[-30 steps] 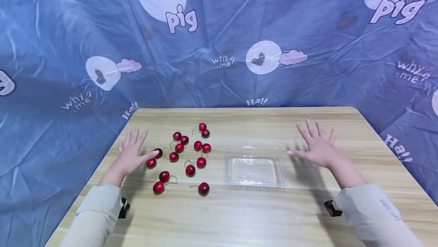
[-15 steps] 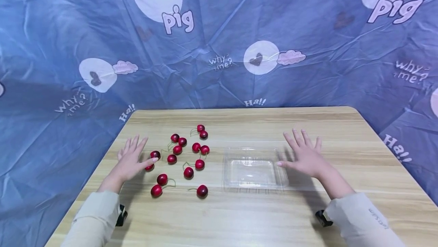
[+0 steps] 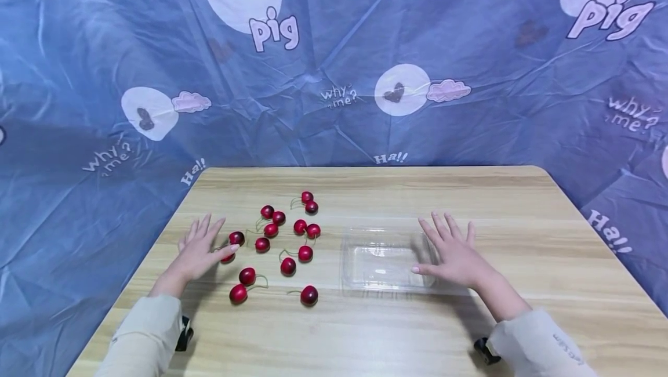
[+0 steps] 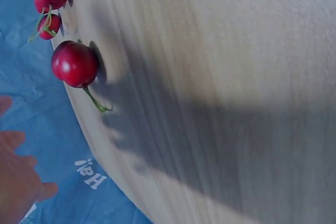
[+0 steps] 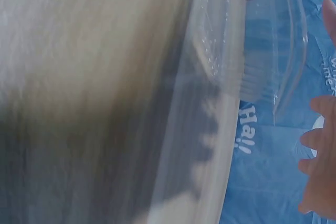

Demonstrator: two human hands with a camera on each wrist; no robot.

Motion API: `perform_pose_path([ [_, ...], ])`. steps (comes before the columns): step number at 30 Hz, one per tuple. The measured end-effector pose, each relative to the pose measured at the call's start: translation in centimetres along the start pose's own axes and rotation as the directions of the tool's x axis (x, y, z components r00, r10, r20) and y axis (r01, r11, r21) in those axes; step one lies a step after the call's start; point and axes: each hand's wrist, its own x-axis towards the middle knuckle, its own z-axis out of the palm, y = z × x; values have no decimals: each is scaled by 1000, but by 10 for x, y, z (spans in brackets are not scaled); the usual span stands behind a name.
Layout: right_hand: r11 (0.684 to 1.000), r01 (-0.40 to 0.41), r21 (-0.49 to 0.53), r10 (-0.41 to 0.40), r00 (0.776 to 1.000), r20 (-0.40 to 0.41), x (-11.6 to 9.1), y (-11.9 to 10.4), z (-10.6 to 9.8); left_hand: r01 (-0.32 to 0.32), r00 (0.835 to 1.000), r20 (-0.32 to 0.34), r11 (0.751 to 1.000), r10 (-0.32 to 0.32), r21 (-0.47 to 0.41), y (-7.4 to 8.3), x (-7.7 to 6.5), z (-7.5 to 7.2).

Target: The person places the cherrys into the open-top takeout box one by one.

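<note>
Several red cherries with green stems (image 3: pixel 288 266) lie scattered over the left half of the table. My left hand (image 3: pixel 195 254) hovers with fingers spread at their left side, its thumb overlapping a cherry (image 4: pixel 77 65) in the head view; it grips nothing. Right of the cherries is a clear plastic box (image 3: pixel 386 264). Above its right edge my right hand (image 3: pixel 453 255) is held with fingers spread, holding nothing. In the right wrist view the clear box (image 5: pixel 262 40) stands near that hand's fingers (image 5: pixel 315 139), apart from them.
The wooden table (image 3: pixel 365 330) has rounded far corners. Behind it and along its sides hangs a blue printed cloth (image 3: pixel 334 64). A small black device (image 3: pixel 185 333) sits at the left wrist, another black device (image 3: pixel 487 351) at the right.
My right hand has moved left and nearer, from beside the clear box to over its right edge. The left hand has drawn slightly nearer. The cherries stay where they lie.
</note>
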Motion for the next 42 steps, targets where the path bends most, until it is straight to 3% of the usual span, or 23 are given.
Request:
perform_pose_path([
  [12, 999, 22, 44, -22, 1000, 13, -2, -10, 12, 52, 998, 47, 998, -50, -22, -7, 10, 3],
  [26, 997, 36, 64, -37, 999, 19, 2, -13, 18, 55, 998, 53, 981, -46, -184, -14, 21, -2],
  [42, 996, 45, 77, -48, 998, 44, 3, -15, 25, 130, 990, 74, 982, -121, -137, -28, 13, 9],
])
